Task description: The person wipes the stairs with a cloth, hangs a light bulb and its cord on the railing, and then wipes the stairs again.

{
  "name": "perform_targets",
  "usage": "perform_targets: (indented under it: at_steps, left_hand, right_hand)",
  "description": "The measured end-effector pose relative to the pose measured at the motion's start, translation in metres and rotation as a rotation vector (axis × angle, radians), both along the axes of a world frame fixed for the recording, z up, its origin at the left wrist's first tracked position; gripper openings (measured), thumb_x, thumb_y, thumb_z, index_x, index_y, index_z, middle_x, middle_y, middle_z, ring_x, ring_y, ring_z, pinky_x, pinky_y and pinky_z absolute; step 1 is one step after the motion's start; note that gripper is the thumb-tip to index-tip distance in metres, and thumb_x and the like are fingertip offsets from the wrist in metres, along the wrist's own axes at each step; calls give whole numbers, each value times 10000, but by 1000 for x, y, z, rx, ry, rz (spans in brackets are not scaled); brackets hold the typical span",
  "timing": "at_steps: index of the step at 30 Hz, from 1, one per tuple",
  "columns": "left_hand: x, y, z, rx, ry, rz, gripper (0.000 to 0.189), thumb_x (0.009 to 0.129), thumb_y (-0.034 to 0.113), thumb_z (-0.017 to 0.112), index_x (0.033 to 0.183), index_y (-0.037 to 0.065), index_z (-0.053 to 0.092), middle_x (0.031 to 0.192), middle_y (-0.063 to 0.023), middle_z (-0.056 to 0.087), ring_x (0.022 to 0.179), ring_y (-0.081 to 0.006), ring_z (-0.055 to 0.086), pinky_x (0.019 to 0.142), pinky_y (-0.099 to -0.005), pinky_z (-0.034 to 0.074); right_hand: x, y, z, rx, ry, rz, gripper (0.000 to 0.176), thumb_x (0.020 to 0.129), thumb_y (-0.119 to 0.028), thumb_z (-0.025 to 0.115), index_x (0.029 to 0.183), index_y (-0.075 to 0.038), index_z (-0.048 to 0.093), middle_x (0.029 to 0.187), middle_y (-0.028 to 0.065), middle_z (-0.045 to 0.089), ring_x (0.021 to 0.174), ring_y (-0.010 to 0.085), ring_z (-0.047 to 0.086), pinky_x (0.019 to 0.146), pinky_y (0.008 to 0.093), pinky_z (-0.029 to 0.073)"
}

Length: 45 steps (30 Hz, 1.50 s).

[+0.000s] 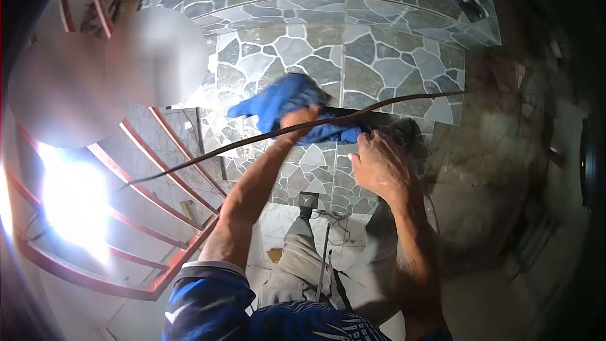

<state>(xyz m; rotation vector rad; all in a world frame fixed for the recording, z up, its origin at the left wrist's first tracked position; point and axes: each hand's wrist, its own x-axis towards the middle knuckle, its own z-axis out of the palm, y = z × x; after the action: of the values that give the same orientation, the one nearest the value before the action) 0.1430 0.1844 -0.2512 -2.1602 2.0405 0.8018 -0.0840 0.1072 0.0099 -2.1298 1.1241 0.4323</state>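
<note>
A blue cloth (278, 102), blurred by motion, is bunched around my left hand (302, 115), whose fingers are hidden in it. Part of the cloth stretches right toward my right hand (384, 167). That hand has its fingers bent over the edge of a dark flat object (391, 120), with the thumb apart; what the fingertips hold is too small to tell. A thin dark cable (246, 142) runs across the view, passing over my left wrist.
Stone-patterned steps (303, 57) lie ahead. A red metal railing (151, 158) curves along the left beside a bright glare. Thin cables (338, 218) lie on the white floor (274, 215) near my foot. Dark tiled floor (467, 177) extends at the right.
</note>
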Motion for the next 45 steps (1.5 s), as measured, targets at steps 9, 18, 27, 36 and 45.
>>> perform_targets:
  at_steps: [9, 18, 27, 36, 45]
  left_hand:
    - [-8, 2, -18, -314, -98, 8, 188, 920, 286, 508, 817, 175, 619, 493, -18, 541, 348, -217, 490, 320, -399, 388]
    - [12, 0, 38, -707, -155, -152, 424, 925, 326, 486, 1239, 54, 570, 1050, -134, 688, 880, -303, 677, 686, -496, 534]
    - [8, -9, 0, -430, -152, -9, 355, 880, 306, 501, 1101, 75, 654, 1067, -191, 655, 1047, -340, 620, 953, -472, 457]
    - [29, -68, 37, 163, -35, 256, 425, 935, 323, 456, 1172, 3, 607, 1089, -250, 642, 1028, -396, 620, 914, -473, 482]
    - [64, -48, 6, -252, -338, -305, 392, 940, 359, 483, 1188, 77, 597, 714, -202, 656, 528, -351, 629, 427, -448, 486]
  right_hand:
    - [32, 23, -13, 100, -25, 98, 354, 866, -252, 615, 1064, 41, 592, 1011, 254, 615, 966, 400, 614, 856, 480, 490]
    - [16, 18, -8, 44, -19, 13, 328, 868, -242, 613, 1033, 39, 584, 1014, 263, 605, 988, 409, 608, 863, 485, 491]
    - [0, 15, -17, -40, -89, 3, 287, 864, -234, 625, 983, 24, 586, 948, 229, 613, 908, 384, 629, 803, 472, 505]
    - [-6, 11, -9, -47, -116, -25, 271, 855, -239, 637, 948, 11, 590, 916, 210, 619, 892, 367, 632, 792, 473, 504]
    - [-20, -2, -8, -40, -89, -39, 281, 865, -240, 625, 962, 21, 588, 962, 243, 620, 904, 397, 631, 843, 490, 487]
